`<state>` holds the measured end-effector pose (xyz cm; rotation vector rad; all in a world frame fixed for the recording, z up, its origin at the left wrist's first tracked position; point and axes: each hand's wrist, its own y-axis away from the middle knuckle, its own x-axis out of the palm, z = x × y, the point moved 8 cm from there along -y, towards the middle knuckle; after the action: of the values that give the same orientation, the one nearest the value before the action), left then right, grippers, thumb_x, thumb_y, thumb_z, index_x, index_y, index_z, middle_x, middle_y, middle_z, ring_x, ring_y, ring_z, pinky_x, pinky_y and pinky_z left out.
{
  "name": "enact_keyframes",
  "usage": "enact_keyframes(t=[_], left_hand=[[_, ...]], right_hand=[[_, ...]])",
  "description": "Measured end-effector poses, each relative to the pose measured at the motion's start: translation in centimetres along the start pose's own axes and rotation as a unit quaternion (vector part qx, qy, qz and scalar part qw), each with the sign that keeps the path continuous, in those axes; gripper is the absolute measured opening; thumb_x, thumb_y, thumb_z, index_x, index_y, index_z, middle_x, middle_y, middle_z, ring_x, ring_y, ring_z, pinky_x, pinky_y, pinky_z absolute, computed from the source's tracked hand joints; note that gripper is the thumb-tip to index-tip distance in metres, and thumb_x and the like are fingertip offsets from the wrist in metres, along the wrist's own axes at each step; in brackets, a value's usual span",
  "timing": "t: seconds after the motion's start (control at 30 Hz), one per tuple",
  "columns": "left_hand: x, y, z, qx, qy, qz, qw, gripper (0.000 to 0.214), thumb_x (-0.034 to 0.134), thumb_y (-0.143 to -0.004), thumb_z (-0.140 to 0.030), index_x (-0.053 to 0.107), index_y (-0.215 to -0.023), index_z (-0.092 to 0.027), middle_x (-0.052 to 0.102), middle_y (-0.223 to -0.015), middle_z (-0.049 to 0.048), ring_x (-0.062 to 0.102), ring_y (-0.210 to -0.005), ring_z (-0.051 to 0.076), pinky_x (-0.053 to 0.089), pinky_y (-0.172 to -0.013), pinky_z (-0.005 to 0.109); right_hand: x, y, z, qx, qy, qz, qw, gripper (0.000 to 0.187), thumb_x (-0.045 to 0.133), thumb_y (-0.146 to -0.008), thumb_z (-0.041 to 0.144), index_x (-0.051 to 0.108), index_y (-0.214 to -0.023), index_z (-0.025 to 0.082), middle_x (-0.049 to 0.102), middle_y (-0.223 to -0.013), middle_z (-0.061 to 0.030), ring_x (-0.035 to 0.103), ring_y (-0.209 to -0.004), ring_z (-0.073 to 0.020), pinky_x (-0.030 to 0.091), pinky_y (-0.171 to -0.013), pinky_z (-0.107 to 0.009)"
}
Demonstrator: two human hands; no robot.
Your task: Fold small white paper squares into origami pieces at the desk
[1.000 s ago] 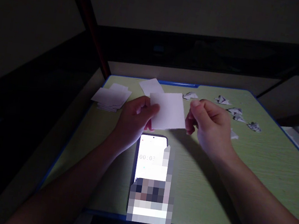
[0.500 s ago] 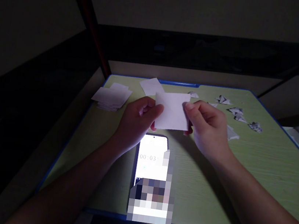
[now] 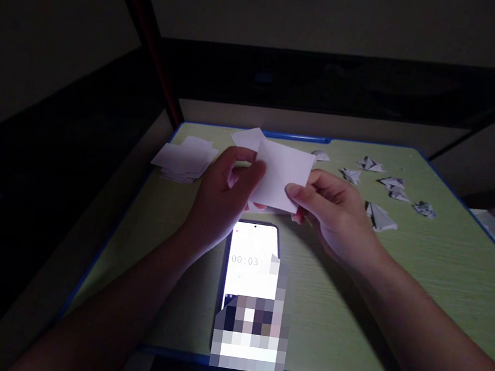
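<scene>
A square sheet of white paper is held up above the table, slightly tilted, between both hands. My left hand pinches its left edge, thumb in front and fingers behind. My right hand grips the lower right corner, with the thumb pressed on the front face. Under the hands, a phone lies on the table with a bright screen showing timer digits; its lower part is pixelated. Just behind the held sheet, another white sheet lies flat, partly covered from view.
A stack of white paper sheets lies at the table's left. Several folded paper pieces, among them a larger one, are scattered on the right. The green table has a blue rim. Dark walls stand behind and to the left.
The held sheet has tilted clockwise and shifted slightly left. My right hand has moved a little left, its thumb now lower on the sheet, uncovering folded pieces behind it.
</scene>
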<state>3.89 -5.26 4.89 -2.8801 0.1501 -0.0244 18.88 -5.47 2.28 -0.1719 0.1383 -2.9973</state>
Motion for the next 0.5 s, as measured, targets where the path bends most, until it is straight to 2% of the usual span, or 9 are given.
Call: enact_keyframes(t=[0.13, 0.2, 0.3, 0.5], left_hand=[[0.4, 0.4, 0.1, 0.009, -0.021, -0.002, 1.000, 0.037, 0.067, -0.079, -0.023, 0.050, -0.112, -0.020, 0.071, -0.083, 0.0005, 0.068, -0.068, 0.013, 0.052, -0.051, 0.019], [0.5, 0.5, 0.1, 0.014, -0.037, -0.001, 0.999, 0.040, 0.066, -0.081, -0.022, 0.050, -0.118, -0.021, 0.071, -0.085, 0.0007, 0.069, -0.072, 0.014, 0.056, -0.059, 0.021], [0.4, 0.7, 0.0, 0.019, -0.058, -0.005, 0.998, 0.037, 0.063, -0.082, -0.021, 0.054, -0.117, -0.020, 0.071, -0.088, 0.0021, 0.069, -0.076, 0.014, 0.057, -0.059, 0.020], [0.5, 0.6, 0.0, 0.011, -0.050, 0.019, 0.999, 0.039, 0.064, -0.079, -0.020, 0.059, -0.118, -0.016, 0.069, -0.085, 0.0031, 0.067, -0.079, 0.015, 0.060, -0.064, 0.022]], right_hand=[[-0.1, -0.2, -0.9, 0.041, -0.069, -0.025, 0.996, 0.023, 0.078, -0.072, 0.028, 0.060, -0.061, 0.018, 0.061, -0.053, 0.0027, 0.049, -0.046, -0.0074, 0.038, -0.046, -0.022], [0.3, -0.1, -1.1, 0.051, -0.088, -0.018, 0.995, 0.020, 0.079, -0.071, 0.028, 0.063, -0.065, 0.018, 0.063, -0.057, 0.0016, 0.050, -0.048, -0.0080, 0.039, -0.048, -0.023], [0.8, 0.0, -1.1, 0.057, -0.094, -0.001, 0.994, 0.015, 0.079, -0.070, 0.027, 0.067, -0.073, 0.018, 0.065, -0.062, 0.0009, 0.050, -0.050, -0.0082, 0.039, -0.048, -0.023], [1.1, 0.1, -1.4, 0.070, -0.105, 0.013, 0.992, 0.014, 0.082, -0.066, 0.023, 0.069, -0.067, 0.016, 0.061, -0.059, 0.0015, 0.048, -0.050, -0.0074, 0.035, -0.048, -0.022]])
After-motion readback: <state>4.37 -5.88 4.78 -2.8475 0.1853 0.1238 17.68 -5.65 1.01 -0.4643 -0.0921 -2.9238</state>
